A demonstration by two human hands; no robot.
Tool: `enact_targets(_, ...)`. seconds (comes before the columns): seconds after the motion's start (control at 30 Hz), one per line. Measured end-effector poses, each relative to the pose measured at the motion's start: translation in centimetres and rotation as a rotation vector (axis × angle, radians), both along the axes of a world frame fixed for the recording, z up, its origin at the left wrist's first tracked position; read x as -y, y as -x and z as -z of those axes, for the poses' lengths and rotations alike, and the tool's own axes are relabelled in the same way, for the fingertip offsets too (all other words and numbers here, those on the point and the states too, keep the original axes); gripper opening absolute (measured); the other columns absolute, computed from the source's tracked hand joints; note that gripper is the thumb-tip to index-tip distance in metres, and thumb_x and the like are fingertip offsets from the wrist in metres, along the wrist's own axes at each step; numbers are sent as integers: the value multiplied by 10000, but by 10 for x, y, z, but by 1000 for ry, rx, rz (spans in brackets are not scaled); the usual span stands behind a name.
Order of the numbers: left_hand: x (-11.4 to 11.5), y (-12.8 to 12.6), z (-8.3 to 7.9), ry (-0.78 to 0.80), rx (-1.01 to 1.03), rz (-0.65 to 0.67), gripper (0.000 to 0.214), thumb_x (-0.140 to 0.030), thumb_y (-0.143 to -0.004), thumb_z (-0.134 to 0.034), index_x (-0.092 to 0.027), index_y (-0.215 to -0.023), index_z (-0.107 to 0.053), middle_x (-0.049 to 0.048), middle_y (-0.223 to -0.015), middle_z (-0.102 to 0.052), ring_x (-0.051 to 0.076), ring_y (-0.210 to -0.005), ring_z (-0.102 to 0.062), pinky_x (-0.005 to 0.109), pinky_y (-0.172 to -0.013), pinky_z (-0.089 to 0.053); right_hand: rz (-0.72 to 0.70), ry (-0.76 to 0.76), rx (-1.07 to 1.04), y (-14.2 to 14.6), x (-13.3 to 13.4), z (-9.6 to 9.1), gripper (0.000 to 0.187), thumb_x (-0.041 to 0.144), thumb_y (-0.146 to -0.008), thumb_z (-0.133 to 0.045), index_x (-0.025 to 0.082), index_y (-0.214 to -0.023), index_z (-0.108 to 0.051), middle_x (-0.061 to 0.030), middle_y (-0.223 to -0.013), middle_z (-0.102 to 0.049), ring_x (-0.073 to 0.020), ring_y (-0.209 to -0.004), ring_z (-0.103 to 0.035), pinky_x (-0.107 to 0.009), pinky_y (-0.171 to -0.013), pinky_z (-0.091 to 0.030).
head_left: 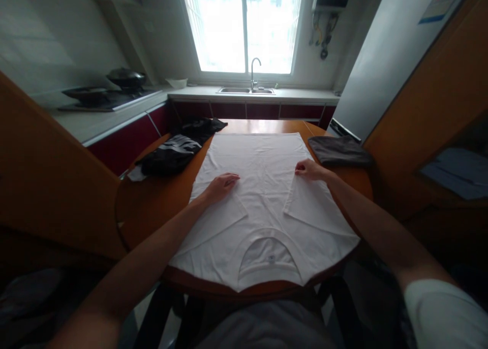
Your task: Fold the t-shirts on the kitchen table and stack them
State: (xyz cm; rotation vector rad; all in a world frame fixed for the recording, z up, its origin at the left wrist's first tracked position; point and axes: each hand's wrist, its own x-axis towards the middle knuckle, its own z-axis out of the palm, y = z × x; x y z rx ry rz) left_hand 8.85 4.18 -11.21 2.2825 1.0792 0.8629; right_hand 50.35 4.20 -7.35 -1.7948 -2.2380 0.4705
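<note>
Both arms out in front of you, reaching over the round wooden table [148, 214], and there's the white T-shirt [263, 166] spread flat between them, collar towards you, hem at the far side near the window [244, 26]! Look at your left forearm, slanting in from the lower left, elbow low and wide. Your left hand [223, 185] lies palm down on the shirt, just above the sleeve on that side, fingers together and pointing inward across the chest of the cloth. The thumb is hard to make out, so I can't tell whether you have any fabric pinched there.

Over to the right: your forearm comes in on the opposite diagonal, a pale sleeve [442, 313] bunched near the elbow. Your right hand [309, 169] sits a touch farther from you than the left, wrist bent inward, fingers curled, tips closed on the edge of the shirt's other sleeve. Both shirt sleeves lie angled in over the body, the hands well apart with the shirt's middle between them. Out beyond your left hand, the black garment [171, 153]; just past your right, the dark grey cloth [339, 151], both on the tabletop.
</note>
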Motion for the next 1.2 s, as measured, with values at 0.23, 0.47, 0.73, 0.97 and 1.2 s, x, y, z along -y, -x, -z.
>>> enact_targets(0.23,3,-1,-3,7,-17,2,376,-408,-883,-528,-179,-1085,-748,119,-1231,-702,252,-1109,-665,386,-1021,-505,97,-317,129,9,33,15,263,295,-897,-634,183,-1126,-697,-139,-1205,-668,-282,-1151,-596,-421,-996,-464)
enact_targets(0.47,-7,2,4,-12,-27,21,422,-506,-892,-542,-196,-1087,-751,109,-1236,-695,258,-1127,-658,388,-1045,-490,-93,-373,-55,-12,120,43,373,266,-969,-484,218,-1303,-644,-116,-1413,-584,-261,-1323,-527,-456,-1140,-409)
enact_targets(0.73,-2,0,-1,-20,-53,-6,519,-620,-870,-533,-196,-1065,-759,114,-1228,-699,266,-1094,-668,395,-1030,-502,27,-457,-69,-16,167,24,442,411,-1033,-377,244,-1369,-612,-79,-1497,-527,-254,-1440,-407,-489,-1204,-318)
enact_targets(0.97,-6,0,1,-33,-46,-7,516,-628,-859,-537,-200,-1037,-763,112,-1218,-706,264,-1097,-670,395,-1029,-502,-40,-246,69,-26,181,38,578,480,-1025,-377,255,-1558,-390,-73,-1670,-225,-265,-1540,-190,-528,-1230,-208)
enact_targets(1.2,-6,1,3,-36,-45,7,495,-594,-877,-520,-195,-1050,-759,116,-1237,-696,263,-1139,-653,402,-1051,-486,141,-157,198,-36,144,47,649,520,-1040,-246,188,-1597,-284,-126,-1661,-222,-278,-1541,-174,-584,-1218,-180)
